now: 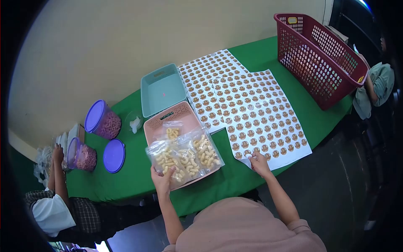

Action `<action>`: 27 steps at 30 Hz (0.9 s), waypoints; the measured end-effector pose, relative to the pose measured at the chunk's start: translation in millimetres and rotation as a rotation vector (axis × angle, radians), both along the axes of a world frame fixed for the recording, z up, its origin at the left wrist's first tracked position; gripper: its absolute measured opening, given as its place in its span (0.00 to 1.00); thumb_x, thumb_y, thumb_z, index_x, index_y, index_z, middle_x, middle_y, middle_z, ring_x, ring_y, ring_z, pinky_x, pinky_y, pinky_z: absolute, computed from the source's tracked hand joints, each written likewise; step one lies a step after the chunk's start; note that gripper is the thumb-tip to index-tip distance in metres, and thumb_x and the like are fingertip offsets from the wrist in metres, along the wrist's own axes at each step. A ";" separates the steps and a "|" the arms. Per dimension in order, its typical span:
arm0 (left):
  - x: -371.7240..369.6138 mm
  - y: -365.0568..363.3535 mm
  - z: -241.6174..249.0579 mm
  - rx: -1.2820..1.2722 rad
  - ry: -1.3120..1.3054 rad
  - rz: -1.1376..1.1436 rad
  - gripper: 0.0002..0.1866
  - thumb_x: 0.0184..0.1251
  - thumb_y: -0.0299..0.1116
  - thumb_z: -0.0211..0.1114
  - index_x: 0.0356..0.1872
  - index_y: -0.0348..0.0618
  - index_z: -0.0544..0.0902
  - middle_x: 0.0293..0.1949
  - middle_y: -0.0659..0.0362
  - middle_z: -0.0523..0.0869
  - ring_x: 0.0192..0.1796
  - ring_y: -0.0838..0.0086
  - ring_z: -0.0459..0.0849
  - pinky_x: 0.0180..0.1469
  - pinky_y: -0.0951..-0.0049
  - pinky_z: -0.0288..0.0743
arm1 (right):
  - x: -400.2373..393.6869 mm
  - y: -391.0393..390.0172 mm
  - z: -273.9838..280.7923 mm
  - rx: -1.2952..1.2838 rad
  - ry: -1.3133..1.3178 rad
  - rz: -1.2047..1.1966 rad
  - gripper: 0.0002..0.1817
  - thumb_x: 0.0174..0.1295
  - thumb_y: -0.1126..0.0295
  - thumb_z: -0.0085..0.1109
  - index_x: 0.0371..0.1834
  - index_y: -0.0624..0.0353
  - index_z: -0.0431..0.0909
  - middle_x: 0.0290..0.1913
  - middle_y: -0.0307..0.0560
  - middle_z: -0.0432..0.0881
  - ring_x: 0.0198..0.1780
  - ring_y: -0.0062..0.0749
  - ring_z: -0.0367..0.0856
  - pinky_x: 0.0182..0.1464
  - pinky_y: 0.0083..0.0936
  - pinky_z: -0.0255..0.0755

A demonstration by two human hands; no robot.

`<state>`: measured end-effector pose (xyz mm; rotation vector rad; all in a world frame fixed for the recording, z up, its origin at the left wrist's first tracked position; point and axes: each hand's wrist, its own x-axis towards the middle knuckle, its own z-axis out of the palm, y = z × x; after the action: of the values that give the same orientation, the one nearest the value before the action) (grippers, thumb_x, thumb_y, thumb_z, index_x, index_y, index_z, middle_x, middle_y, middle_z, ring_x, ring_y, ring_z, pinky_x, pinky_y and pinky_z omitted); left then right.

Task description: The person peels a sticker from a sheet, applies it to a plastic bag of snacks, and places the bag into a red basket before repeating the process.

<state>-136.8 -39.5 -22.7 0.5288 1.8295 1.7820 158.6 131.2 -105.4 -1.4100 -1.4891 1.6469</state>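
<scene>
My left hand (161, 179) grips the near edge of a clear plastic bag of pale curved snacks (168, 166), thumb on top. More bags of the same snacks (205, 152) lie beside it, heaped over a pink basket (154, 126). A small bag (172, 132) rests behind them. To the right, my right hand (259, 164) pinches at the near-left corner of a white sticker sheet (268, 113) with rows of round brown stickers. That corner curls up, and a white spot shows at my fingertips. Whether a loose sticker is between them, I cannot tell.
A teal basket (145, 94) stands behind the pink one, next to another sticker sheet (201, 71). Tubs with purple lids (95, 115) and a loose purple lid (114, 156) are left. A maroon crate (310, 67) stands right. People are at both ends of the green table (138, 180).
</scene>
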 end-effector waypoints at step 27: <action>53.6 -11.6 24.1 0.080 -0.224 -0.093 0.34 0.42 0.21 0.68 0.54 0.34 0.62 0.48 0.52 0.73 0.49 0.68 0.75 0.49 0.72 0.72 | -4.5 -50.9 30.5 0.141 0.107 0.366 0.06 0.57 0.72 0.49 0.35 0.63 0.73 0.33 0.46 0.79 0.38 0.27 0.77 0.44 0.24 0.68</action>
<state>-83.2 -51.1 1.4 0.4184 1.5640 1.7797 154.1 80.3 -74.9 -1.0015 -1.8408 1.7540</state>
